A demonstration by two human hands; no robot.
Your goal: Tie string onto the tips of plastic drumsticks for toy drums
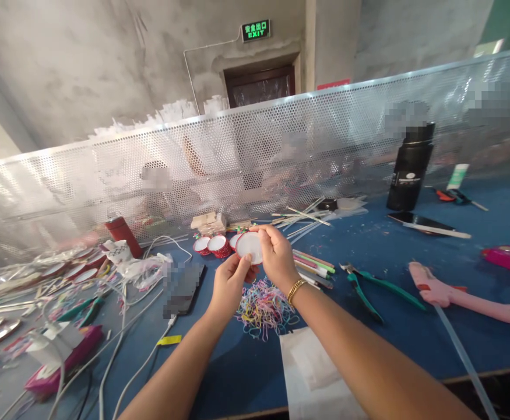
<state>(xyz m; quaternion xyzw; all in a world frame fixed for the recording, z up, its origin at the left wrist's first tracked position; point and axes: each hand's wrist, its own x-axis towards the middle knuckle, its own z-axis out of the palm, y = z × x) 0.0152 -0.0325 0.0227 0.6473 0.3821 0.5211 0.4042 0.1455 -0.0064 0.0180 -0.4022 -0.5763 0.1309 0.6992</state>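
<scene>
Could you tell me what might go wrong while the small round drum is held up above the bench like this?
1. The round drum is pinched only at its edges by the left hand and right hand; it could slip into the rubber bands below.
2. The pink glue gun lies near the right forearm; if hot, it could burn.

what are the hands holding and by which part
A small round white disc with a red rim, held up by its edge: right hand at the top right, left hand at the bottom.
</scene>
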